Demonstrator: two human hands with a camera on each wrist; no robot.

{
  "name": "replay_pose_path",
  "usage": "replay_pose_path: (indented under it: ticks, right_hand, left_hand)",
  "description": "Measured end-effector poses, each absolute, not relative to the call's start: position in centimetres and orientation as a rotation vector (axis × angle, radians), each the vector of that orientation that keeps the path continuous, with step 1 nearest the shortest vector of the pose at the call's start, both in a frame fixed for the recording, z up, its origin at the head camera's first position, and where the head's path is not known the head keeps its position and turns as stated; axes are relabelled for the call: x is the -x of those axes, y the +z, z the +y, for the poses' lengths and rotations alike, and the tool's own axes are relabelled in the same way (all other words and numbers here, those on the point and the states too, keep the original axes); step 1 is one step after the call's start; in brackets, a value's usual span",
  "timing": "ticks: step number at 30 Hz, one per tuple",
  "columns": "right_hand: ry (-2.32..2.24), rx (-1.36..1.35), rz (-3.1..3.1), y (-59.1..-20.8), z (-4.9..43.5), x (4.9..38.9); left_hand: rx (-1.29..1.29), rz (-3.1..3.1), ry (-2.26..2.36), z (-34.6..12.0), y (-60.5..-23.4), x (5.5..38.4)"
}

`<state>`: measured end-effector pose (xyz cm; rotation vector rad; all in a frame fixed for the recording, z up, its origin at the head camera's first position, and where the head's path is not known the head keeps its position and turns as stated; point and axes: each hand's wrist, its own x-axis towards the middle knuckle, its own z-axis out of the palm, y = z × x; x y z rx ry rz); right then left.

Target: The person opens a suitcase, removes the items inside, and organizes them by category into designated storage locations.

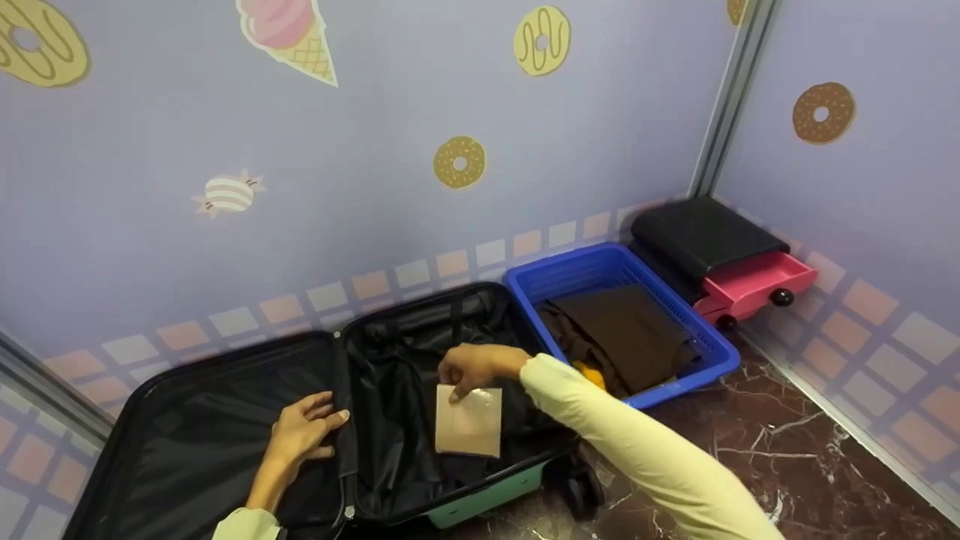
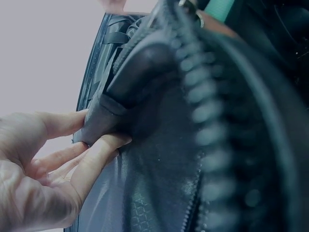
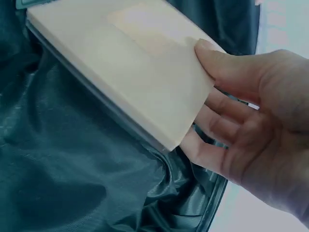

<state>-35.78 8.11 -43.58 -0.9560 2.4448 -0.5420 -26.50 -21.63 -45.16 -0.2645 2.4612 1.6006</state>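
Note:
An open black-lined suitcase [image 1: 202, 435] with a green outer shell [image 1: 491, 495] lies spread out on the floor. My right hand [image 1: 480, 366] is over its right half and holds a flat tan box [image 1: 469, 431] by one edge. In the right wrist view, the thumb lies on top of the box [image 3: 130, 63] and the fingers are underneath, above the wrinkled dark lining [image 3: 72, 159]. At the suitcase's middle seam is my left hand [image 1: 300, 431]. The left wrist view has its thumb and fingers pinching the dark edge [image 2: 99, 118], beside a blurred zipper [image 2: 207, 121].
Right of the suitcase stands a blue plastic basket [image 1: 720, 360] with folded dark brown cloth [image 1: 630, 330] and something yellow [image 1: 591, 373]. Behind it, a black and pink case [image 1: 757, 281] with an open drawer stands in the corner. Patterned walls [image 1: 375, 187] border the dark marbled floor [image 1: 795, 442].

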Motion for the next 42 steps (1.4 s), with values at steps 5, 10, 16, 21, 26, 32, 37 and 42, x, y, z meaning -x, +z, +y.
replay_pose_path:
  ticks: [5, 10, 16, 21, 26, 32, 37, 42]
  right_hand:
    - [-0.870, 0.760, 2.378, -42.8, 10.4, 36.1]
    - [-1.240, 0.425, 2.283, -42.6, 13.5, 35.7]
    - [-1.663, 0.136, 2.124, -43.4, 17.8, 34.9]
    - [-1.878, 0.101, 2.081, -43.6, 22.1, 34.2]
    - [-2.071, 0.135, 2.129, -43.1, 27.8, 31.9]
    - [-2.415, -0.104, 2.161, -41.3, 34.7, 29.0]
    - [-2.824, -0.511, 2.008, -39.6, 39.9, 27.9]
    - [-3.125, -0.954, 1.721, -38.8, 44.7, 27.4]
  left_hand:
    - [0.261, 2.467, 1.598, -21.6, -45.2, 26.6]
    - [0.244, 2.482, 1.605, -21.3, -45.2, 26.5]
    - [0.245, 2.501, 1.601, -21.4, -45.0, 26.3]
    - [0.272, 2.485, 1.604, -21.4, -45.2, 26.2]
    - [0.222, 2.489, 1.623, -20.9, -45.4, 26.2]
    - [0.260, 2.481, 1.605, -21.1, -45.3, 26.2]
    - [0.272, 2.477, 1.606, -21.6, -45.4, 26.1]
    - [0.278, 2.483, 1.614, -21.6, -45.4, 26.0]
